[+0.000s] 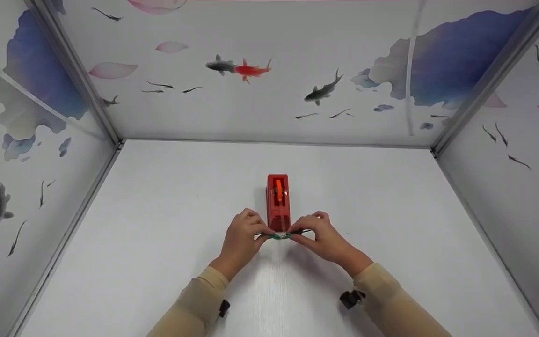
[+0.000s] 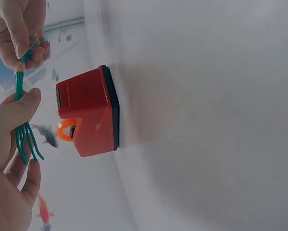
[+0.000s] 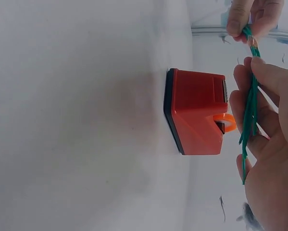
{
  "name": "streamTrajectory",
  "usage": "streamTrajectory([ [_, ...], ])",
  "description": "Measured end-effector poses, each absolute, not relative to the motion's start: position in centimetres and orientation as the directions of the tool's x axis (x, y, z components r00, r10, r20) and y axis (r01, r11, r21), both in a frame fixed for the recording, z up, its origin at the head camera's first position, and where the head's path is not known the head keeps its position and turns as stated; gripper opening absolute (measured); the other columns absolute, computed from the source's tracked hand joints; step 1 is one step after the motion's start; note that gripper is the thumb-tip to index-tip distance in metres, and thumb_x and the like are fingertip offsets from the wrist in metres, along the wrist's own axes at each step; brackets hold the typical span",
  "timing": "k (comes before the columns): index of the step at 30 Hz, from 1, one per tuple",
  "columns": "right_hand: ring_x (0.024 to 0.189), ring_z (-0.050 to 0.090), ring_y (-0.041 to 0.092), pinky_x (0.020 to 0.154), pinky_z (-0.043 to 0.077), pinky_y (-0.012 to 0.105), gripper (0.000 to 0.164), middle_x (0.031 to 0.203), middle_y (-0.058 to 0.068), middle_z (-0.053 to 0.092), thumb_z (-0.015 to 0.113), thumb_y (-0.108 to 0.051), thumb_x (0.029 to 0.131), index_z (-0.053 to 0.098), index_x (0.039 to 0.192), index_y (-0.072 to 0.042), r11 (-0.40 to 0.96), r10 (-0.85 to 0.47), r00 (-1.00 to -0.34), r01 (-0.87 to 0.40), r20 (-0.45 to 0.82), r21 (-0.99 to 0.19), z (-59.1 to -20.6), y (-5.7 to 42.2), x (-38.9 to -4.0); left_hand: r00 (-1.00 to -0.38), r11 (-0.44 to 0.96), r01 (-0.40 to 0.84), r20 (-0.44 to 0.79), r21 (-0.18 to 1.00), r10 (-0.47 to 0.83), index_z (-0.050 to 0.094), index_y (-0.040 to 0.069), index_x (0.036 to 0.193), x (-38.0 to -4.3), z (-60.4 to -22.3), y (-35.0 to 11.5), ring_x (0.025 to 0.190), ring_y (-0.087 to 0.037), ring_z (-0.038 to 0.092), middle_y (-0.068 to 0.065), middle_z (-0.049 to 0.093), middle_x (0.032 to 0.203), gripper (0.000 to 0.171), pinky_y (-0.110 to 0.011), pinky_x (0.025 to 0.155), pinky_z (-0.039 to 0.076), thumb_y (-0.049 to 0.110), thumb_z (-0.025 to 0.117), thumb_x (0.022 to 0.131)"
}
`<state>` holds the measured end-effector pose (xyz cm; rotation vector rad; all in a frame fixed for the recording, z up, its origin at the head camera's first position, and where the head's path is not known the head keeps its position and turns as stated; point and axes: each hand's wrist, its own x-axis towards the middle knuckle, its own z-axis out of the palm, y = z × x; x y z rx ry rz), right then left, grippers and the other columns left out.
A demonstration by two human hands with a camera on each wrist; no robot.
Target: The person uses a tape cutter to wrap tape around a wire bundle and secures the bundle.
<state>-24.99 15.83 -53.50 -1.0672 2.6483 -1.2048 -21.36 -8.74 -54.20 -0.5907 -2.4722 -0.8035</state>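
Observation:
A bundle of thin green wires (image 2: 19, 84) stretches between my two hands, with a short bare copper-coloured stretch (image 3: 253, 42) in its middle. My left hand (image 1: 246, 234) pinches one side between thumb and fingers; loose green ends hang past its thumb in the left wrist view. From the other side my right hand (image 1: 318, 236) pinches the bundle, its green strands (image 3: 250, 110) lying along the fingers. Just beyond the hands stands a red tape dispenser (image 1: 279, 217) with an orange wheel (image 1: 278, 190) and a toothed cutting edge (image 3: 225, 90) facing me.
The white tabletop (image 1: 166, 196) spreads around the hands and dispenser. White panels printed with fish and petals, such as the back panel (image 1: 269, 112), enclose it at the back and both sides. Small dark devices (image 1: 351, 298) sit at the wrists by the beige sleeves (image 1: 391, 295).

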Motion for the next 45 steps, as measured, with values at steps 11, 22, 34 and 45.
streamTrajectory([
  [11, 0.097, 0.068, 0.007, 0.103, 0.027, 0.053, 0.018, 0.095, -0.013, 0.075, 0.083, -0.015, 0.088, 0.079, 0.104, -0.023, 0.5, -0.629, -0.679, -0.726, 0.379, -0.471, -52.6, 15.9, -24.4, -0.801, 0.75, 0.528, 0.528, 0.398, 0.284, 0.082, 0.024, 0.097, -21.4, -54.3, -8.5, 0.097, -0.013, 0.058, 0.007, 0.072, 0.089, 0.017, -0.035, 0.088, 0.052, 0.026, 0.09, 0.081],
  [22, 0.09, 0.067, 0.009, 0.101, 0.033, 0.051, 0.015, 0.09, -0.009, 0.076, 0.088, -0.015, 0.083, 0.083, 0.096, -0.021, 0.492, -0.657, -0.527, -0.842, 0.54, -0.222, -52.8, 16.2, -24.9, -0.862, 0.791, 0.48, 0.374, 0.381, 0.343, 0.078, 0.026, 0.119, -21.5, -53.8, -8.6, 0.1, -0.014, 0.057, 0.006, 0.076, 0.105, 0.03, -0.033, 0.088, 0.051, 0.037, 0.08, 0.091],
  [34, 0.081, 0.068, 0.009, 0.091, 0.048, 0.044, 0.016, 0.085, -0.008, 0.077, 0.092, -0.018, 0.078, 0.085, 0.092, -0.02, 0.52, -0.655, -0.486, -0.846, 0.579, -0.122, -53.0, 16.2, -24.7, -0.836, 0.792, 0.508, 0.415, 0.338, 0.359, 0.083, 0.025, 0.103, -21.9, -53.2, -8.4, 0.083, -0.01, 0.053, 0.008, 0.077, 0.089, 0.019, -0.024, 0.071, 0.048, 0.038, 0.08, 0.089],
  [45, 0.082, 0.069, 0.007, 0.088, 0.048, 0.042, 0.018, 0.087, -0.01, 0.078, 0.093, -0.017, 0.077, 0.084, 0.092, -0.022, 0.528, -0.646, -0.51, -0.836, 0.567, -0.151, -53.2, 16.3, -24.7, -0.793, 0.77, 0.545, 0.505, 0.334, 0.342, 0.084, 0.022, 0.101, -21.3, -53.6, -8.2, 0.081, -0.012, 0.053, 0.006, 0.072, 0.085, 0.016, -0.023, 0.069, 0.051, 0.03, 0.084, 0.087],
])
